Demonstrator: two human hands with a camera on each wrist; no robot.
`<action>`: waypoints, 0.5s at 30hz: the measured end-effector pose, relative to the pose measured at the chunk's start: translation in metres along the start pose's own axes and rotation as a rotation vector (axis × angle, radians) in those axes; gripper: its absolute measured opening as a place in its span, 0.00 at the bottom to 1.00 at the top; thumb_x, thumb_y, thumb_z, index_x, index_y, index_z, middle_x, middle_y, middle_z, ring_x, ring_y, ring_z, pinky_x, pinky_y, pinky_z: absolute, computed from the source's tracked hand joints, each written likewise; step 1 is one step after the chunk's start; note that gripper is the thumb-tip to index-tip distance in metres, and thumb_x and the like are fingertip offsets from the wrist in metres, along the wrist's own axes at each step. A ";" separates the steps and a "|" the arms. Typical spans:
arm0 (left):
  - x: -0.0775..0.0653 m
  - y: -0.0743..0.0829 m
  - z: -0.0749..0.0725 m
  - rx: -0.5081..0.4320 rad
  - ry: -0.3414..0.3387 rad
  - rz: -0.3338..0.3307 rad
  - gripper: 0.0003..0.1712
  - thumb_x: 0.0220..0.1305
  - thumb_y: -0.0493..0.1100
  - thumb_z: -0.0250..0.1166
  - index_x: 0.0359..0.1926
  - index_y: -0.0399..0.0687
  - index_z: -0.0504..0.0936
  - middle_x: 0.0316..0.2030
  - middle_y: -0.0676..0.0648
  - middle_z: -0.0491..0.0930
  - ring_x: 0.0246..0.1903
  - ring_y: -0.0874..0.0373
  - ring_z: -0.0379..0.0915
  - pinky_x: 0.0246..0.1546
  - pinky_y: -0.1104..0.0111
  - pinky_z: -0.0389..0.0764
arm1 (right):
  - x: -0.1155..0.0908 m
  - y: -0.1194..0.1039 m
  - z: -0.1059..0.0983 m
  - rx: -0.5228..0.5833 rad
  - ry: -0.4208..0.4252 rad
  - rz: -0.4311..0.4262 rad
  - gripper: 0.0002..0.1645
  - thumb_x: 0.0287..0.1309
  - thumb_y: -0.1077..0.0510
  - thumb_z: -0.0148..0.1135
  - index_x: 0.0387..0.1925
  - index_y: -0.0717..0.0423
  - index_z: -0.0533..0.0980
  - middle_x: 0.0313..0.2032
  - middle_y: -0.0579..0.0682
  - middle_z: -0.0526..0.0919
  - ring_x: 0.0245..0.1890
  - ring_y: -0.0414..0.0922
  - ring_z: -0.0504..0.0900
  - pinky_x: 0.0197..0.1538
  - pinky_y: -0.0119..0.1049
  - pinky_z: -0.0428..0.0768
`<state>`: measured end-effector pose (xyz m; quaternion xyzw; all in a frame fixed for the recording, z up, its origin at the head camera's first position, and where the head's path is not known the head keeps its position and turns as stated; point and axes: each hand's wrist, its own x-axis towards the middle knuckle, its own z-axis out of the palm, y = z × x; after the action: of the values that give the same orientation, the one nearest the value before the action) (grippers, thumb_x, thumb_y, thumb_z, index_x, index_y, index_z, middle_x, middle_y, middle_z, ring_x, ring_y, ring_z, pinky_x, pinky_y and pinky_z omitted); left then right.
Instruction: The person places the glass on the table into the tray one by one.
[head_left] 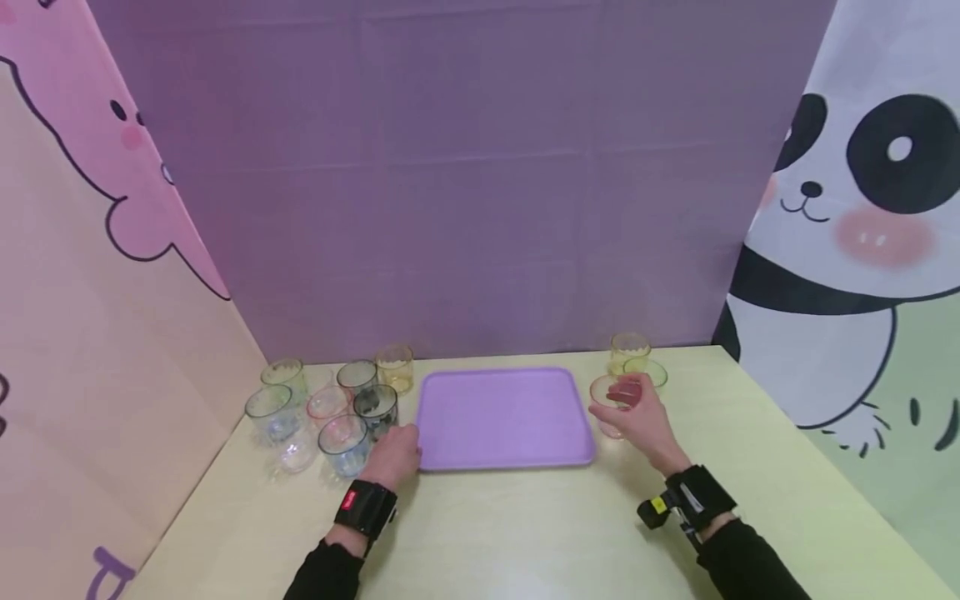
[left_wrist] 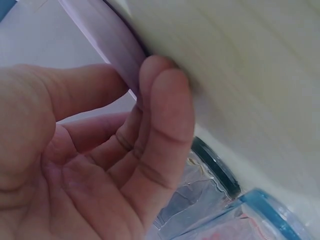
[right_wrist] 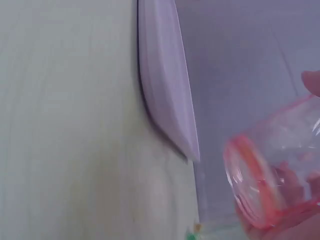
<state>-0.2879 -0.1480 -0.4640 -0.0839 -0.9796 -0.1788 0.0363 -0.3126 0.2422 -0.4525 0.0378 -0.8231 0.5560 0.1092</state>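
At right, the right hand [head_left: 645, 421] grips a transparent round pink-rimmed cup [right_wrist: 280, 157]; the left hand [head_left: 397, 457] pinches a rectangular lilac plastic tray [head_left: 504, 419]

Table [head_left: 480, 542]: pale yellowish top, faint streaks in left wrist view. Purple tray [head_left: 504, 419] on it toward the back, about mid-width, rim up.

Left of tray: tight cluster of glasses, mouths up. Two green-rimmed tumblers [head_left: 270, 412] far left, pink-rimmed glass [head_left: 327, 406] mid-cluster, two dark-rimmed glasses [head_left: 358, 377] toward the tray side, blue-rimmed glass [head_left: 345, 448] at front, amber glass [head_left: 395, 369] at back near tray. Clear glass part [head_left: 297, 452] front left; overlap makes exact count unclear.

Right of tray, back edge: yellow glass [head_left: 628, 350], green-rimmed cup [head_left: 657, 377] just in front, partly hidden.
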 end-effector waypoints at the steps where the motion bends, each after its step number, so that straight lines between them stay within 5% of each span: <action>1: 0.001 0.000 0.000 -0.002 -0.004 0.000 0.02 0.52 0.33 0.61 0.26 0.38 0.75 0.22 0.44 0.75 0.21 0.52 0.71 0.20 0.61 0.72 | 0.001 -0.001 0.002 0.026 -0.003 0.003 0.49 0.40 0.47 0.73 0.57 0.62 0.56 0.51 0.62 0.71 0.51 0.55 0.72 0.48 0.36 0.75; 6: 0.004 -0.002 0.000 -0.006 0.007 0.000 0.03 0.52 0.34 0.62 0.26 0.38 0.76 0.22 0.44 0.76 0.21 0.52 0.71 0.20 0.61 0.72 | 0.008 -0.001 0.011 0.138 -0.010 0.004 0.49 0.39 0.46 0.73 0.59 0.58 0.59 0.51 0.62 0.71 0.51 0.53 0.72 0.44 0.26 0.75; 15: 0.001 -0.002 -0.001 -0.032 0.007 0.025 0.03 0.51 0.34 0.62 0.24 0.39 0.75 0.20 0.45 0.74 0.19 0.54 0.69 0.19 0.62 0.70 | 0.025 0.001 0.029 0.297 -0.005 0.060 0.49 0.40 0.48 0.72 0.61 0.55 0.57 0.54 0.56 0.72 0.54 0.49 0.71 0.48 0.28 0.75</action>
<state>-0.2892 -0.1504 -0.4643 -0.0963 -0.9754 -0.1941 0.0405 -0.3416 0.2178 -0.4584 0.0301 -0.7329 0.6745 0.0837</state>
